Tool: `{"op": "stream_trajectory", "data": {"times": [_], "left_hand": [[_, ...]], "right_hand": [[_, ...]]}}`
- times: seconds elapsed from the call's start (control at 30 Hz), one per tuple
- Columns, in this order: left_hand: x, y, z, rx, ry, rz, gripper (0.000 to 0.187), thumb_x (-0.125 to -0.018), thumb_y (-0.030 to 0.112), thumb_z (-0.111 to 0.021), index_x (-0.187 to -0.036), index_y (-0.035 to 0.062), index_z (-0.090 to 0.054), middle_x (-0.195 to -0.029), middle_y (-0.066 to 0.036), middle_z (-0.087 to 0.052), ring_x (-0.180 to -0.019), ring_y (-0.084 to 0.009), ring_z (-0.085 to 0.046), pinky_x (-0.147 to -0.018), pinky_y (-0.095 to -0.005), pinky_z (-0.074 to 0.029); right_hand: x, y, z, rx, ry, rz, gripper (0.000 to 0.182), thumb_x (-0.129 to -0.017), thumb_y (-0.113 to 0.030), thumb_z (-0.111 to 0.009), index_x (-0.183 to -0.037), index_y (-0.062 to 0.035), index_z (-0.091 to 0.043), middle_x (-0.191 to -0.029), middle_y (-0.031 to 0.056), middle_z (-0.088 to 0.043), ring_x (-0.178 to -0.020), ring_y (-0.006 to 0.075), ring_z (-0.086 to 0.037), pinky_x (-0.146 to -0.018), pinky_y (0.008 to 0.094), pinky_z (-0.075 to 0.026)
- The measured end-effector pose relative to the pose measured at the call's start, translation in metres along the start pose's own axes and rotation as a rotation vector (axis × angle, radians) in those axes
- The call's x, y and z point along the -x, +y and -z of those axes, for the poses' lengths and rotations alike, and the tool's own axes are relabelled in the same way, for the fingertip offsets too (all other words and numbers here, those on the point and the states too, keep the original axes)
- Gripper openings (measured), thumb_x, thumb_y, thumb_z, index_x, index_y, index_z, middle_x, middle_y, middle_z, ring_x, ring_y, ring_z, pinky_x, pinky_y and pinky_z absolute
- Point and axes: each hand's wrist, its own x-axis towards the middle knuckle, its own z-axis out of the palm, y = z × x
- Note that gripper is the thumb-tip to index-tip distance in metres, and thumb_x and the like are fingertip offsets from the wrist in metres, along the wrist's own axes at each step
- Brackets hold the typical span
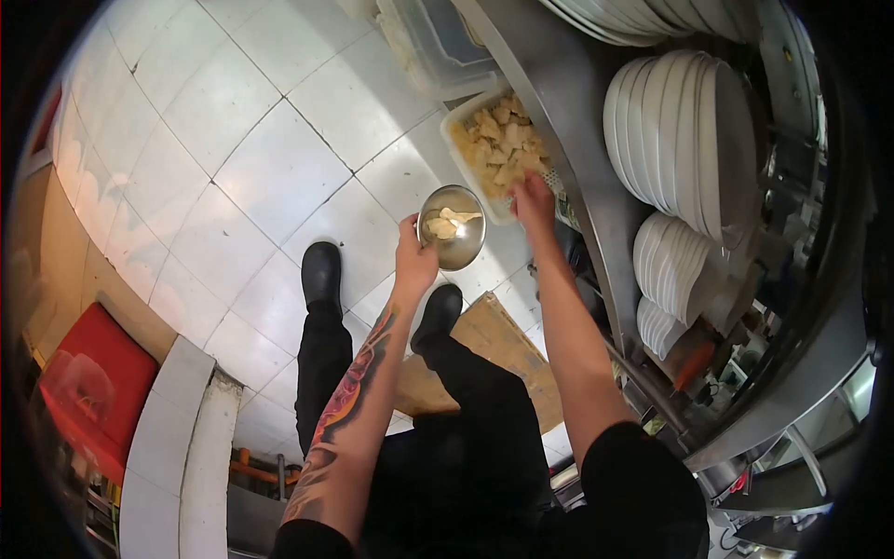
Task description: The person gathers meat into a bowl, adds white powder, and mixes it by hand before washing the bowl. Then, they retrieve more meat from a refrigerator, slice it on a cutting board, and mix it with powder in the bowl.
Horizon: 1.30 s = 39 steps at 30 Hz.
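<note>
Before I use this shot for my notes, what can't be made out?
All in the head view:
Right hand: fingertips hidden by the hand itself; grip unclear.
Tub: bottom covered by pale pieces.
Left hand: some fingers hidden by the metal bowl.
Top dishes: cut off by the upper edge.

- White tiled floor [279, 186] carries a wooden board [507, 345] and the person's left boot [321, 270].
- Metal shelf [577, 121] holds stacks of white dishes [666, 135].
</note>
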Motion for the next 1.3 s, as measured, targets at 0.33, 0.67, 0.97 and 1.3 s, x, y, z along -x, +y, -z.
{"op": "stream_trajectory", "data": {"times": [0.33,0.67,0.97,1.3], "left_hand": [[-0.022,0.019,0.029,-0.155,0.06,-0.115,0.055,-0.087,0.017,-0.06,-0.136,0.0009,-0.042,-0.132,-0.032,-0.054,-0.125,-0.0441,-0.053,-0.105,-0.0464,-0.041],[-0.079,0.107,0.065,-0.368,-0.414,-0.011,0.063,-0.076,0.019,-0.061,-0.131,-0.0053,-0.042,-0.105,-0.029,-0.067,-0.086,-0.036,-0.072,-0.071,-0.0427,-0.061],[-0.13,0.116,0.068,-0.375,-0.696,0.019,0.068,-0.077,0.012,-0.055,-0.136,-0.0114,-0.033,-0.119,-0.027,-0.054,-0.096,-0.0392,-0.066,-0.066,-0.0477,-0.065],[-0.138,0.119,0.061,-0.428,-0.792,-0.074,0.062,-0.078,0.015,-0.052,-0.134,-0.0089,-0.039,-0.122,-0.027,-0.054,-0.095,-0.0397,-0.066,-0.066,-0.0463,-0.064]], "right_hand": [[-0.1,-0.063,-0.068,0.585,0.105,0.245,0.047,-0.092,-0.028,-0.064,-0.136,-0.014,-0.053,-0.121,0.0114,-0.064,-0.105,0.0314,-0.064,-0.087,0.0457,-0.051],[0.028,-0.082,-0.003,-0.412,-0.099,0.086,0.039,-0.09,-0.032,-0.065,-0.119,-0.0066,-0.064,-0.099,0.0081,-0.067,-0.074,0.0171,-0.065,-0.062,0.0347,-0.052],[-0.074,-0.029,-0.026,0.553,0.438,0.343,0.042,-0.091,-0.028,-0.057,-0.126,-0.0042,-0.062,-0.13,0.0235,-0.058,-0.124,0.0364,-0.054,-0.102,0.0482,-0.044],[-0.014,-0.031,-0.034,0.504,0.325,0.305,0.038,-0.087,-0.024,-0.059,-0.122,-0.011,-0.066,-0.128,0.0168,-0.061,-0.116,0.0344,-0.06,-0.097,0.0423,-0.048]]}}
